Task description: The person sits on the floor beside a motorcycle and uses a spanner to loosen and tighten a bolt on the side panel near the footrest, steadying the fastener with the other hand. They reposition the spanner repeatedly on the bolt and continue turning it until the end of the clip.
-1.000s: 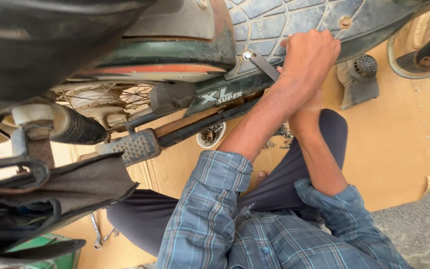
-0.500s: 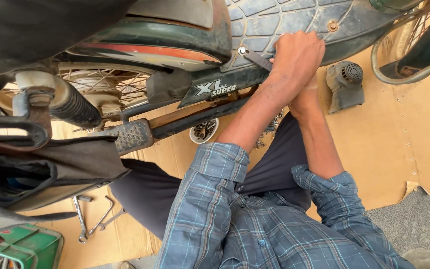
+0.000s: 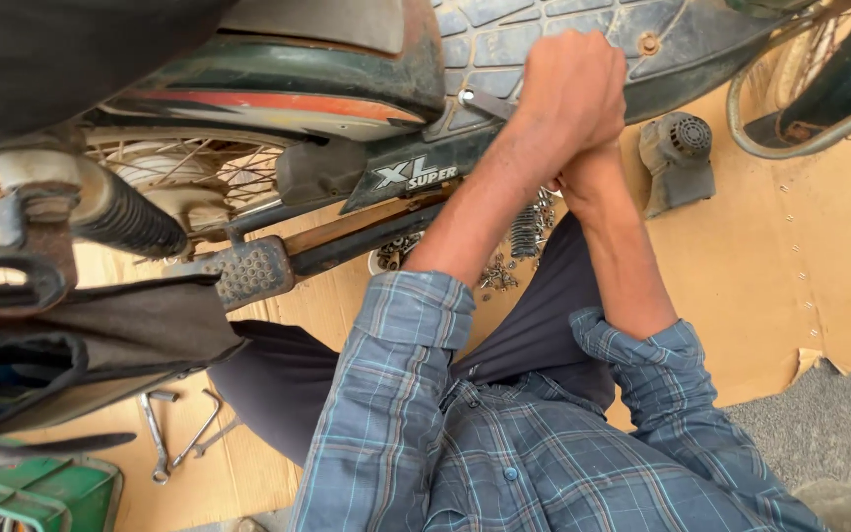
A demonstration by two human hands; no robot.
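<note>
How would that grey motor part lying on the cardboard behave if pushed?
The grey part looks like cast metal, so probably stiff and heavy for its size. It lies blocky on the flat cardboard, so it would likely slide, not roll.

I'm looking down at an open-air roadside repair spot, a makeshift motorcycle workshop. A moped (image 3: pixel 366 118) sits right over me, spoked rear wheel (image 3: pixel 179 177), foot peg (image 3: pixel 253 271) and ribbed footboard (image 3: pixel 563 30) all in view. Flattened cardboard sheets (image 3: pixel 790 246) serve as the work floor, laid over rough grey asphalt (image 3: pixel 829 424). Loose wrenches (image 3: pixel 174 443) lie on the cardboard, a scatter of springs and small hardware (image 3: pixel 524 236) sits beside a detached grey engine part (image 3: pixel 680 158), and a green crate (image 3: pixel 46 493) stands nearby
</note>
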